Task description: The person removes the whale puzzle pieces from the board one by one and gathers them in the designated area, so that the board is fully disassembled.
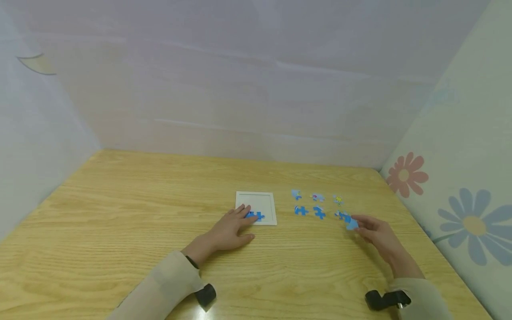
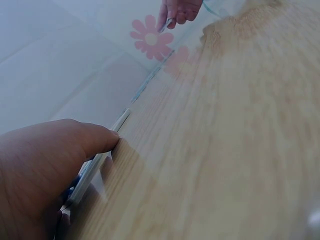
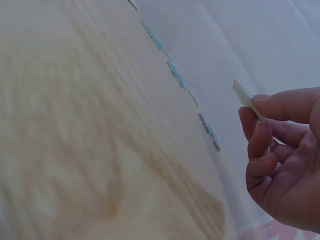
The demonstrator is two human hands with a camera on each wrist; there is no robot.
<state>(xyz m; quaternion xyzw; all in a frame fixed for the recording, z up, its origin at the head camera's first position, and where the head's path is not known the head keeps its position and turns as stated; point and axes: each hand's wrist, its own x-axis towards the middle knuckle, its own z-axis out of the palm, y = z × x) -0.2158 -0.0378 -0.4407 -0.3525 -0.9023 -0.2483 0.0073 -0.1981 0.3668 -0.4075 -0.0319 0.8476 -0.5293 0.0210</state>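
Observation:
My left hand (image 1: 230,231) rests on a square white puzzle tray (image 1: 256,193), its fingers extended over blue jigsaw pieces (image 1: 260,216) lying along the tray's near edge. Those fingers partly cover the pieces. In the left wrist view the thumb reaches along the side of the tray (image 2: 90,181). On the right, my right hand (image 1: 380,235) pinches a light-blue jigsaw piece (image 1: 352,224) between thumb and fingers. The right wrist view shows that piece (image 3: 242,94) edge-on, raised above the table. In the head view it overlaps a loose blue piece (image 1: 341,215).
Loose jigsaw pieces lie in two rows right of the tray, among them a blue one (image 1: 319,212) and one with a yellow flower (image 1: 338,199). The wooden table (image 1: 160,195) meets a pale back wall (image 1: 240,111) and a flower-printed side wall (image 1: 472,178).

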